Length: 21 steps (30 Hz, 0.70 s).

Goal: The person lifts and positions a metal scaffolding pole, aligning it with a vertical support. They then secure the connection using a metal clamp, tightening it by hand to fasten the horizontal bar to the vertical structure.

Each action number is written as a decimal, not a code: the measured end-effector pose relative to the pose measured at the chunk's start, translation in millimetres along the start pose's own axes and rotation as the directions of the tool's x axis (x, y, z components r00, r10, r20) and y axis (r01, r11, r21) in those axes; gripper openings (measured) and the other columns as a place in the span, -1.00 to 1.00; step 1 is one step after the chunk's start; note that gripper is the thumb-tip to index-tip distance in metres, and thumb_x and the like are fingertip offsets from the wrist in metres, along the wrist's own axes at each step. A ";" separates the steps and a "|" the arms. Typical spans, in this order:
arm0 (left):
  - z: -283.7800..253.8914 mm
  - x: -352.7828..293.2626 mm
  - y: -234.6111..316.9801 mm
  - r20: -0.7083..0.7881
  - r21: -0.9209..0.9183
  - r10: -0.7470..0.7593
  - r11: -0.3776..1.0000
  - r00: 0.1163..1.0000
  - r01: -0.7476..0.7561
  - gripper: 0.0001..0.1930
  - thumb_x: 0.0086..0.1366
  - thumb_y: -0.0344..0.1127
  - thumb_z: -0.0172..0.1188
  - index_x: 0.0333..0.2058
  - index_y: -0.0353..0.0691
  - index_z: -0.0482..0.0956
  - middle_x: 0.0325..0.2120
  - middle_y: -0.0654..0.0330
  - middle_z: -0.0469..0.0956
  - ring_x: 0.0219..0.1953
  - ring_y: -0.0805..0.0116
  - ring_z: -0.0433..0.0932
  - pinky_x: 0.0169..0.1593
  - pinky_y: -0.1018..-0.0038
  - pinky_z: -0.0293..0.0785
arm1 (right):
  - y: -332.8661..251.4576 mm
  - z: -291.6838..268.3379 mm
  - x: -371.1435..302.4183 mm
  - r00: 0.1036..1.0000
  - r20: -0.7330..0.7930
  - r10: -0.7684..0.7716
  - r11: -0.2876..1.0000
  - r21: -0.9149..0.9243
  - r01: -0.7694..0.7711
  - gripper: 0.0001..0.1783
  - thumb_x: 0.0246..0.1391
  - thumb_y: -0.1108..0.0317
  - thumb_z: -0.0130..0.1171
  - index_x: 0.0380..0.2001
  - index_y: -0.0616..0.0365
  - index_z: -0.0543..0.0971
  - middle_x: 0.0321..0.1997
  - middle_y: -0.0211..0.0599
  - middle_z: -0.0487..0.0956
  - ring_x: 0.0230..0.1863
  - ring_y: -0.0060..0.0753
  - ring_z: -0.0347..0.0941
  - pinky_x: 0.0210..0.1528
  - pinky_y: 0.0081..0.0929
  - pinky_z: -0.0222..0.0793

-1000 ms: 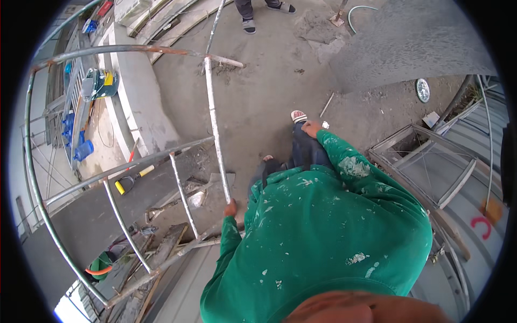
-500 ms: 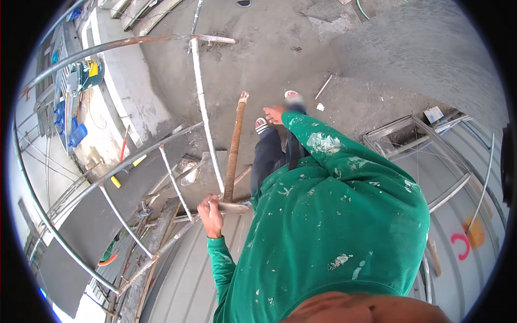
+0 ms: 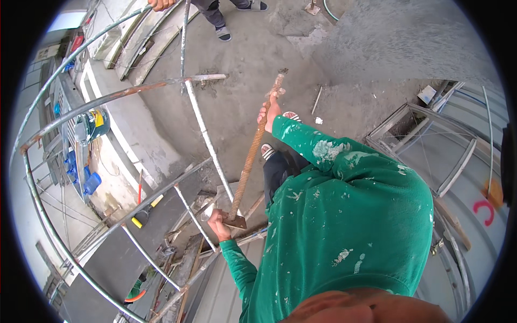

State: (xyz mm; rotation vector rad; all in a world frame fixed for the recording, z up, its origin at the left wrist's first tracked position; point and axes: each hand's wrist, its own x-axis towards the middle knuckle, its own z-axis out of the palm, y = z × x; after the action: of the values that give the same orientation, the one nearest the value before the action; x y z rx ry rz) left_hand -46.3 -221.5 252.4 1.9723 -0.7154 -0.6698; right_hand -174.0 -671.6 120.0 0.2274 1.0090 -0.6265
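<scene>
A rusty scaffold screw jack (image 3: 249,156), a long threaded rod with a square base plate (image 3: 237,222), slants across in front of me. My left hand (image 3: 219,225) is closed on the plate end, low beside the scaffold frame. Toward the rod's far end, my right hand (image 3: 270,113) has its fingers wrapped round the threads. Both green sleeves are spotted with white. Just left of the jack stands the paint-flecked, rusty pipe scaffold frame (image 3: 200,118); whether the jack touches it I cannot tell.
At the top left another person's hand (image 3: 160,4) is on the frame's pipe, and that person's sandalled foot (image 3: 223,34) stands on the concrete floor (image 3: 242,48). A bucket (image 3: 92,125) and blue jugs (image 3: 91,183) lie left. A metal frame (image 3: 398,126) rests right.
My right hand, earlier off the jack, now grips its rod. The jack's far end has swung right. Another person's hand and legs have come into view at the top left.
</scene>
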 end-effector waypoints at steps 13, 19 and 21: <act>47.0 180.4 287.2 0.031 -0.386 0.609 0.739 0.793 -0.552 -0.39 0.39 -0.04 0.31 0.20 -0.43 0.49 0.20 -0.08 0.55 0.27 0.13 0.52 0.36 0.21 0.38 | 22.7 109.9 -170.8 0.329 0.911 -0.249 0.482 -0.178 0.858 -0.82 0.31 0.29 0.07 -0.14 0.12 0.55 -0.48 -0.49 0.50 -0.52 -0.66 0.37 -0.54 -0.51 0.28; 33.8 178.4 350.0 0.232 -0.594 0.794 0.573 0.562 -0.565 -0.67 0.33 -0.17 0.35 -0.23 -0.37 0.53 -0.24 -0.10 0.65 -0.17 0.14 0.64 -0.07 0.24 0.57 | 21.6 127.4 -206.2 0.124 0.913 0.388 0.315 -0.257 0.914 -0.71 0.23 0.25 0.08 -0.08 0.14 0.63 -0.48 -0.54 0.51 -0.54 -0.67 0.33 -0.54 -0.55 0.21; 33.8 170.5 334.6 0.201 -0.693 0.805 0.519 0.558 -0.500 -0.68 0.34 -0.24 0.32 -0.50 -0.26 0.43 -0.50 0.03 0.57 -0.41 0.26 0.57 -0.27 0.27 0.52 | 19.7 133.3 -209.8 0.089 0.887 0.453 0.354 -0.270 0.895 -0.69 0.27 0.19 0.04 -0.11 0.14 0.63 -0.52 -0.56 0.47 -0.56 -0.68 0.31 -0.54 -0.57 0.17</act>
State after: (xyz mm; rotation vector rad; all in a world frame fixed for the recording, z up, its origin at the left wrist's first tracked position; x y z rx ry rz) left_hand -25.6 -502.8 502.7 0.7920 -1.3482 -0.7758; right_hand -145.8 -636.0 365.2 -1.4752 -0.2288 -0.3251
